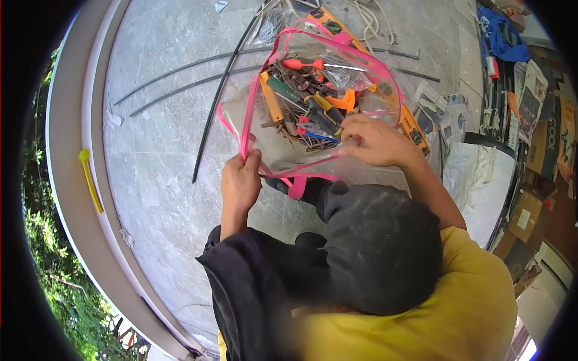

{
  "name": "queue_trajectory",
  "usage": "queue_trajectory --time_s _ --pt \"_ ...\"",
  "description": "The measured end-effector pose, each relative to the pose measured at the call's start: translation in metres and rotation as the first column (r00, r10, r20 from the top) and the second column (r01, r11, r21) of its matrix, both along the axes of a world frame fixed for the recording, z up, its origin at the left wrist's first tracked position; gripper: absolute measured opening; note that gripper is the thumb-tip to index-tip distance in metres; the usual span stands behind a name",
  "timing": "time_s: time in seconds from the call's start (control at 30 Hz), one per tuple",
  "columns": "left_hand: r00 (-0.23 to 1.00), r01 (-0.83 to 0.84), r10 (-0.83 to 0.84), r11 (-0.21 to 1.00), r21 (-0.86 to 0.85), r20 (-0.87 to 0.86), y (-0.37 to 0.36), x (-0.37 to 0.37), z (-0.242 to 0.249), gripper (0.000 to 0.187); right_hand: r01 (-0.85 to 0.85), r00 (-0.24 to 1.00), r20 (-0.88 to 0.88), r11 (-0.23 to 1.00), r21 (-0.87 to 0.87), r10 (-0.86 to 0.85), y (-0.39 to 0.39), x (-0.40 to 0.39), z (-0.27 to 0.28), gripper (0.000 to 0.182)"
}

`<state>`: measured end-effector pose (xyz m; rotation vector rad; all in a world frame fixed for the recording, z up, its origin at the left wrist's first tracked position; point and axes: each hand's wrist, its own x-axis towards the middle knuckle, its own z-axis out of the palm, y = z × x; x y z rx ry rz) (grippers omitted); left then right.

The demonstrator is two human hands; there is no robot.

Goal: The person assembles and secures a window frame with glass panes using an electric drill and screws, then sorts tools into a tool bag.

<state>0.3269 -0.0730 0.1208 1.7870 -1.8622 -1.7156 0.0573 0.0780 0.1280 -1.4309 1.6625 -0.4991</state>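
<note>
A clear plastic bag with pink edging (245,129) lies open on the floor, filled with loose tools and metal bits. My left hand (239,180) is closed on the pink edge at its near left corner. At the near right side, my right hand (378,141) has its fingers curled on the clear plastic, close to the tools; the fingertips are partly hidden. Inside are a red-handled screwdriver (304,64), a green-handled tool (283,89), an orange plastic tool (344,101), a yellow-orange bar (271,99) and black-and-yellow handles (322,114).
An orange spirit level (414,129) lies along the bag's right side. Thin dark rods (208,141) and a pale cable (373,21) are on the grey floor. Cardboard boxes (522,216) and a blue bag (503,36) stand right; a pale ledge (78,180) runs along the left.
</note>
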Motion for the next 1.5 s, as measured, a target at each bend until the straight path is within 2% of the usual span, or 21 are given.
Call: queue_trajectory --time_s 0.07,0.1,0.13,0.2,0.33,0.47,0.53,0.63,0.73,0.77,0.83,0.87,0.93,0.97,1.03,1.17,1.27,1.33,1.37,1.43,1.5 --pt "1.0 0.009 -0.008 1.0 -0.01 0.015 0.004 0.009 -0.011 0.034 0.1 0.98 -0.176 0.993 0.063 -0.088 -0.009 0.004 -0.013 0.035" --pt "0.999 0.032 -0.032 0.999 -0.018 0.005 0.008 0.009 -0.013 0.033 0.124 0.964 -0.239 0.992 -0.001 -0.121 -0.01 0.008 -0.023 0.05" --pt "0.999 0.041 -0.041 0.999 -0.007 0.011 0.01 0.007 -0.014 0.033 0.134 0.964 -0.234 0.991 0.01 -0.128 -0.01 0.013 -0.026 0.05" --pt "0.999 -0.011 0.014 0.998 0.06 -0.043 0.01 0.001 -0.012 0.033 0.132 0.869 -0.461 0.982 -0.132 -0.179 -0.019 0.026 -0.026 0.055" --pt "0.998 -0.011 0.013 0.999 0.034 -0.068 0.01 0.001 -0.02 0.032 0.058 0.686 -0.717 0.991 -0.119 -0.127 -0.03 0.046 -0.041 0.058" --pt "0.997 -0.031 0.034 0.998 0.047 -0.07 0.01 0.009 -0.022 0.031 0.013 0.609 -0.752 0.951 -0.309 -0.253 -0.022 0.01 -0.057 0.048" --pt "0.989 -0.071 0.083 0.993 0.096 -0.119 0.009 0.01 -0.024 0.03 0.162 0.692 -0.598 0.894 -0.418 -0.404 -0.023 -0.026 -0.059 0.035" --pt "0.987 -0.095 0.107 0.991 0.098 -0.12 0.011 0.012 -0.027 0.03 0.185 0.722 -0.599 0.93 -0.316 -0.347 -0.03 -0.033 -0.054 0.027" --pt "0.99 -0.081 0.09 0.993 0.081 -0.11 0.011 0.011 -0.022 0.03 0.21 0.66 -0.626 0.902 -0.377 -0.415 -0.039 -0.025 -0.051 0.029" --pt "0.991 -0.076 0.083 0.995 0.07 -0.106 0.012 0.012 -0.022 0.03 0.205 0.663 -0.625 0.903 -0.378 -0.412 -0.042 -0.02 -0.048 0.029" --pt "0.993 -0.066 0.072 0.996 0.065 -0.098 0.013 0.013 -0.022 0.03 0.0 0.609 -0.679 0.856 -0.517 -0.41 -0.038 -0.003 -0.04 0.034" --pt "0.992 -0.066 0.072 0.996 0.064 -0.1 0.014 0.013 -0.022 0.031 0.002 0.608 -0.68 0.857 -0.516 -0.41 -0.033 0.005 -0.044 0.034" --pt "0.992 -0.068 0.074 0.996 0.065 -0.103 0.015 0.013 -0.023 0.031 -0.086 0.82 -0.564 0.954 -0.288 -0.096 -0.023 0.021 -0.057 0.04" --pt "0.996 -0.032 0.033 0.999 0.017 -0.081 0.015 0.013 -0.025 0.032 -0.088 0.82 -0.564 0.953 -0.289 -0.095 -0.022 0.029 -0.055 0.04" --pt "0.998 -0.002 0.0 1.0 -0.031 -0.058 0.016 0.014 -0.026 0.032 0.094 0.784 -0.6 0.987 -0.133 -0.156 -0.021 0.041 -0.053 0.042" --pt "1.0 0.03 -0.03 1.0 0.0 -0.003 0.016 0.011 -0.023 0.039 0.077 0.776 -0.604 0.978 -0.192 -0.18 -0.013 0.037 -0.061 0.049" --pt "0.999 0.033 -0.033 0.999 0.001 -0.008 0.015 0.01 -0.023 0.039 -0.013 0.833 -0.554 1.0 -0.012 0.004 -0.011 0.034 -0.049 0.051" --pt "0.999 0.033 -0.033 0.999 0.002 -0.006 0.017 0.011 -0.022 0.039 -0.239 0.855 -0.467 0.971 0.032 0.226 -0.004 0.034 -0.056 0.051" --pt "0.999 0.039 -0.039 0.999 -0.002 -0.004 0.018 0.008 -0.021 0.039 -0.24 0.854 -0.467 0.97 0.034 0.227 -0.005 0.035 -0.055 0.051" --pt "0.999 0.044 -0.044 0.999 -0.003 0.0 0.019 0.007 -0.02 0.04 -0.06 0.87 -0.494 0.994 -0.095 0.005 -0.007 0.04 -0.053 0.045" --pt "0.999 0.043 -0.043 0.999 0.017 0.007 0.018 0.008 -0.019 0.04 -0.027 0.839 -0.543 0.994 -0.11 -0.037 -0.007 0.043 -0.062 0.043"
